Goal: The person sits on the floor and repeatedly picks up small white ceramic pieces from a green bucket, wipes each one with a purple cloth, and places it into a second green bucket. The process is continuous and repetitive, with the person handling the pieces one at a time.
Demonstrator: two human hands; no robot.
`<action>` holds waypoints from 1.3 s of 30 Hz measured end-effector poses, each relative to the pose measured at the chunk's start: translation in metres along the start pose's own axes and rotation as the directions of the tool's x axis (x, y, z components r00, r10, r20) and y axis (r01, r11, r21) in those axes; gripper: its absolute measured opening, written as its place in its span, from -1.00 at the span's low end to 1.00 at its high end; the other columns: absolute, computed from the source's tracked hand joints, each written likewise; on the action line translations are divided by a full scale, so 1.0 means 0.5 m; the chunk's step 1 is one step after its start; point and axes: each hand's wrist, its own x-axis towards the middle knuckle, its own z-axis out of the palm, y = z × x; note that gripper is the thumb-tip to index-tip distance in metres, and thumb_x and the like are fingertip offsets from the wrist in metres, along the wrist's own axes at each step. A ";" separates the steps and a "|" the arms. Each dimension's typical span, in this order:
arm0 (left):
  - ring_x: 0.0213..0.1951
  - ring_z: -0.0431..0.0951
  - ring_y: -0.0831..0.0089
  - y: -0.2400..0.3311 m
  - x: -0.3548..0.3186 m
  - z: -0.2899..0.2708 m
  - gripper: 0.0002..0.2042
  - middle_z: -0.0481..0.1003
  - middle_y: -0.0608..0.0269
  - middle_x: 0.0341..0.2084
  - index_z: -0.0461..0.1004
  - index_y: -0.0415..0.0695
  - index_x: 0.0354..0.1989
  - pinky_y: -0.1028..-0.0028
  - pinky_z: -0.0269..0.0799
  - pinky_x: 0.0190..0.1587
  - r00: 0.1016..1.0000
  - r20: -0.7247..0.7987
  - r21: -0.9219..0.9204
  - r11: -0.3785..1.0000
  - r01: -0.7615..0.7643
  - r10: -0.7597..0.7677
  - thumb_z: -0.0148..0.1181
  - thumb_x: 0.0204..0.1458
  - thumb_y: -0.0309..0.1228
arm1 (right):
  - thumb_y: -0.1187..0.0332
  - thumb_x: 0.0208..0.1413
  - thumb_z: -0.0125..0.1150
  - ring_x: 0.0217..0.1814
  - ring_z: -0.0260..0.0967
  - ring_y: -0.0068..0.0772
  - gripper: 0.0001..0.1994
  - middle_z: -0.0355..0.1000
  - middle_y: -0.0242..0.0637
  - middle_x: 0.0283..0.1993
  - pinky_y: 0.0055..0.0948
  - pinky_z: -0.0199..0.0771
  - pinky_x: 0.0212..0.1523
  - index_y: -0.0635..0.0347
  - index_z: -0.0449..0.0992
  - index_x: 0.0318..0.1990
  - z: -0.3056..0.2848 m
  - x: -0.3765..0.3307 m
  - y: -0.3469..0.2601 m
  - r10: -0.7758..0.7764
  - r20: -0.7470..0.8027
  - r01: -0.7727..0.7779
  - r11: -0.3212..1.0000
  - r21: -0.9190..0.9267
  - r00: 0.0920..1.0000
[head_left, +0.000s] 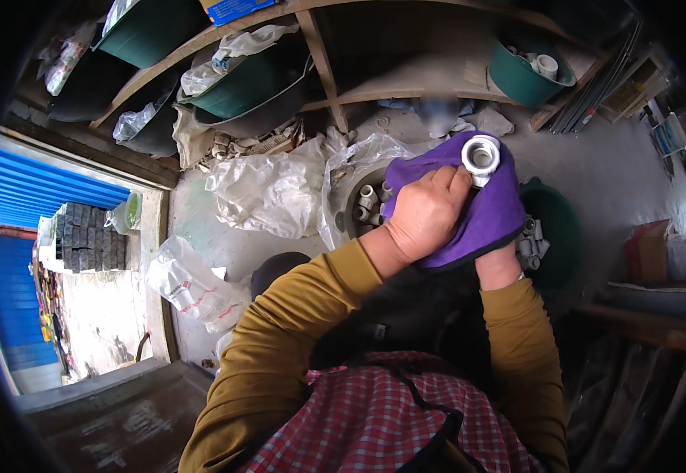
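Observation:
A white threaded pipe fitting (482,156) stands out against a purple cloth (489,209) with a dark edge, its round opening facing up. My left hand (430,209) lies over the cloth with its fingers curled closed against the fitting's lower side. From below, my right hand (499,266) reaches under the cloth and bears it up; the cloth hides its fingers, and only the wrist and back of the hand show. Beneath the hands, a bucket (344,213) with a clear plastic liner holds several fittings (368,197). More white fittings (531,244) lie in a dark green tub (564,240) on the right.
Crumpled clear plastic bags (268,189) lie on the floor to the left. Wooden shelves (319,59) at the back carry green tubs (240,83), one with white fittings (544,65). A doorway on the left shows stacked dark blocks (91,236). Thin rods (595,79) lean at the back right.

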 end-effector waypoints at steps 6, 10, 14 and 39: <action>-0.54 0.44 0.55 -0.006 0.027 -0.031 -0.76 0.41 0.24 -0.53 0.32 -0.26 -0.28 0.58 0.38 -0.50 0.768 0.420 -0.735 0.315 0.601 -0.483 0.05 0.03 -0.31 | 0.43 -0.13 0.03 -0.22 0.33 -0.03 -0.71 0.35 -0.03 -0.28 -0.28 0.31 -0.22 0.34 0.32 -0.19 -0.031 0.013 0.018 0.182 -0.044 -0.181 0.983 0.021 0.982; -0.57 0.43 0.57 -0.003 0.029 -0.020 -0.61 0.41 0.25 -0.54 0.26 -0.27 -0.24 0.62 0.37 -0.54 0.791 0.497 -0.730 0.321 0.604 -0.358 0.10 0.02 -0.15 | 0.42 -0.18 0.06 -0.14 0.32 0.04 -0.61 0.36 0.04 -0.21 -0.27 0.32 -0.15 0.37 0.34 -0.11 -0.038 0.010 -0.002 0.094 0.016 -0.091 0.984 -0.153 0.995; -0.56 0.44 0.58 -0.021 0.016 -0.016 -0.58 0.43 0.25 -0.55 0.26 -0.30 -0.25 0.61 0.36 -0.54 0.827 0.503 -0.630 0.548 0.550 -0.252 0.10 0.01 -0.13 | 0.34 -0.22 0.15 -0.24 0.34 0.00 -0.63 0.37 -0.03 -0.27 -0.24 0.33 -0.27 0.30 0.37 -0.18 -0.044 -0.010 0.003 0.008 0.116 0.028 0.951 -0.308 0.993; -0.28 0.48 0.43 -0.033 0.025 0.004 -0.63 0.45 0.18 -0.31 0.31 -0.35 -0.09 0.52 0.41 -0.20 0.782 0.469 -0.762 0.260 0.594 -0.411 0.10 0.03 -0.32 | 0.27 -0.19 0.24 -0.31 0.31 -0.46 -0.73 0.36 -0.27 -0.42 -0.48 0.33 -0.32 0.21 0.38 -0.35 -0.185 -0.051 0.049 0.313 0.120 -0.320 0.947 0.038 0.942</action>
